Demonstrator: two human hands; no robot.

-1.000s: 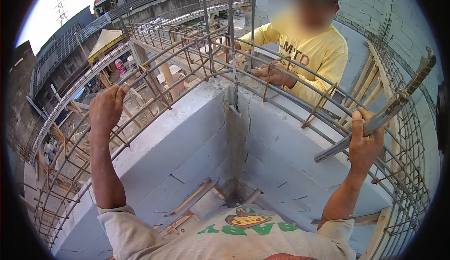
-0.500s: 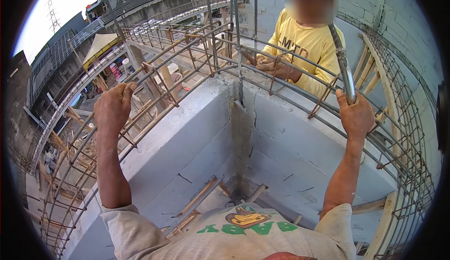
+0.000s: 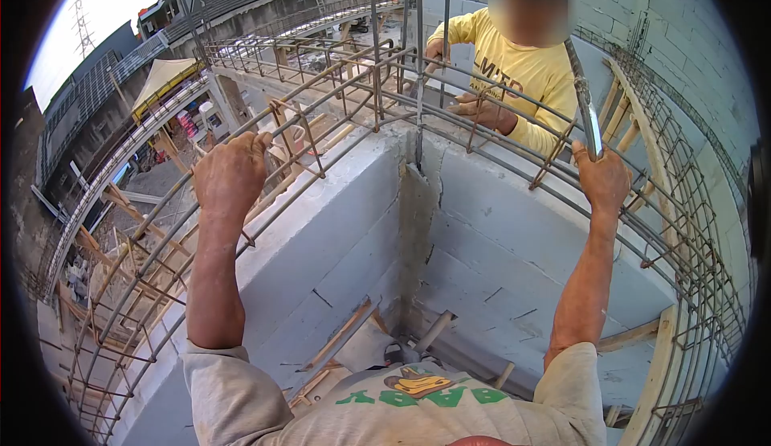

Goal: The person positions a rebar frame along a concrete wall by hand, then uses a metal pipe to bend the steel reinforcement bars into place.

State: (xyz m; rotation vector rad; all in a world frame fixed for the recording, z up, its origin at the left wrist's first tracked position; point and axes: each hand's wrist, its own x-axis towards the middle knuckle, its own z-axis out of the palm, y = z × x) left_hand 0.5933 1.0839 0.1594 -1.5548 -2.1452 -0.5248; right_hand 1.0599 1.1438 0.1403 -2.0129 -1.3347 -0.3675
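Note:
My left hand (image 3: pixel 231 174) grips a long horizontal bar of the rebar cage (image 3: pixel 337 92) that runs along the top of the grey block wall (image 3: pixel 337 213). Out to the right, my right hand (image 3: pixel 602 179) is closed around the lower end of a metal bar tool (image 3: pixel 586 104), which stands nearly upright above the cage on that side. Across the wall corner a person in a yellow shirt (image 3: pixel 522 68) has both hands on the rebar; one of that person's hands (image 3: pixel 480 111) rests on a bar and the other holds a vertical rod.
Vertical rebar rods (image 3: pixel 418 60) rise from the wall corner. Wooden formwork planks (image 3: pixel 654 366) line the right side and lie at the wall's foot. Beyond the left wall is a drop to a street, roofs and a yellow canopy (image 3: pixel 165 76).
My right hand swung the metal bar tool from a low slant to nearly upright and moved up. My left hand shifted right along the rebar. The other person raised one hand to a vertical rod.

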